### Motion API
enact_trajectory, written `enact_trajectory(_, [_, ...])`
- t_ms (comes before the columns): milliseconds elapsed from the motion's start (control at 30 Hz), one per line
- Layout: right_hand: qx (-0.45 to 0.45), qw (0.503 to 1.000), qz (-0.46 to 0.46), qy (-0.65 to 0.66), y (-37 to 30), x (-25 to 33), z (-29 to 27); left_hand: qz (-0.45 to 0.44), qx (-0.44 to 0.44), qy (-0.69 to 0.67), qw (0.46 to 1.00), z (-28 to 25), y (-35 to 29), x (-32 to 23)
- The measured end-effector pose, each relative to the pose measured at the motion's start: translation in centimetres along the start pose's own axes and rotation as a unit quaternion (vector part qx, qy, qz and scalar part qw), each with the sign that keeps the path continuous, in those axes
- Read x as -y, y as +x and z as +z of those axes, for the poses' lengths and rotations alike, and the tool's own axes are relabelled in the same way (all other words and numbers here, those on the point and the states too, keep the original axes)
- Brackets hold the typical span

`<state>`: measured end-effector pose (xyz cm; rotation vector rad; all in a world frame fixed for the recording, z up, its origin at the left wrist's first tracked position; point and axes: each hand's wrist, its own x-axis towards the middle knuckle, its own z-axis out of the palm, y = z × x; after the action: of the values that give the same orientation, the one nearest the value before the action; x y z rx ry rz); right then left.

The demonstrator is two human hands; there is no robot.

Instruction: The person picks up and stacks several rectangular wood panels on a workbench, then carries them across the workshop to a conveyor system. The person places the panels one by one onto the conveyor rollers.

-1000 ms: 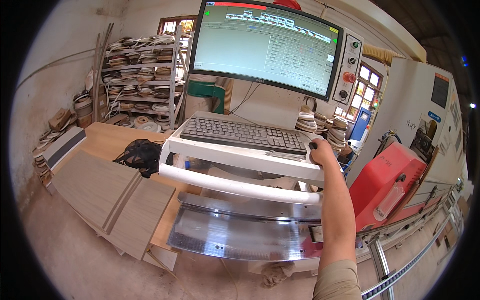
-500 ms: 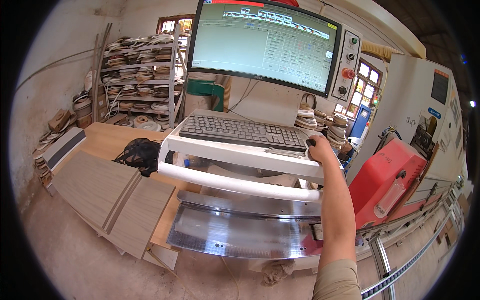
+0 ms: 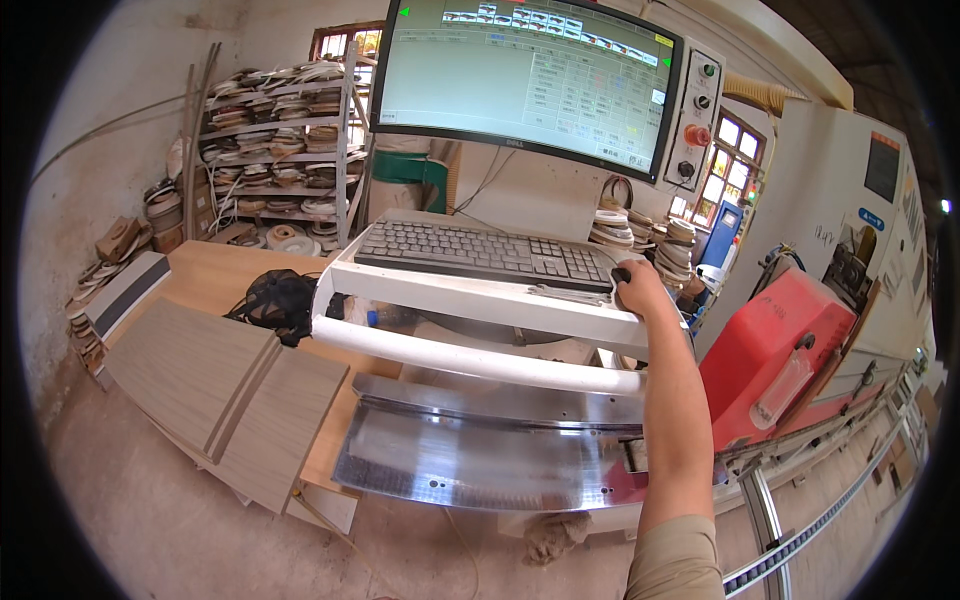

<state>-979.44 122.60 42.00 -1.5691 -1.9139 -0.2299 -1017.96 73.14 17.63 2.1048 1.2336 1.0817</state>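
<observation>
Nearest, the right forearm (image 3: 680,430) crosses a shiny metal plate (image 3: 480,458); grey-brown panels (image 3: 190,355) overlap the wooden tabletop (image 3: 225,262) at left. Past the white bar (image 3: 480,362), on the white tray (image 3: 440,289), the right hand (image 3: 645,288) has its fingers curled over a dark mouse (image 3: 623,275), just right of the keyboard (image 3: 480,248). A red cover (image 3: 775,330) stands rightward; behind hangs a monitor (image 3: 450,80), then a rack (image 3: 352,140) of coils (image 3: 270,145).
</observation>
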Motion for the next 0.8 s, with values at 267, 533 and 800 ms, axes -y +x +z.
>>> enact_trajectory(267, [0.012, 1.000, 0.003, -0.014, 0.2, 0.2, -0.1, 0.018, 0.007, -0.002, 1.000, 0.8, -0.9, 1.5])
enact_trajectory(533, [-0.109, 0.993, -0.037, -0.013, -0.8, 1.0, -0.2, 0.014, 0.021, 0.010, 1.000, 0.4, -1.0, 1.6])
enact_trajectory(800, [-0.408, 0.900, -0.154, -0.030, -1.9, 1.6, -2.1, -0.030, 0.116, -0.029, 0.992, 0.8, -2.1, 4.1])
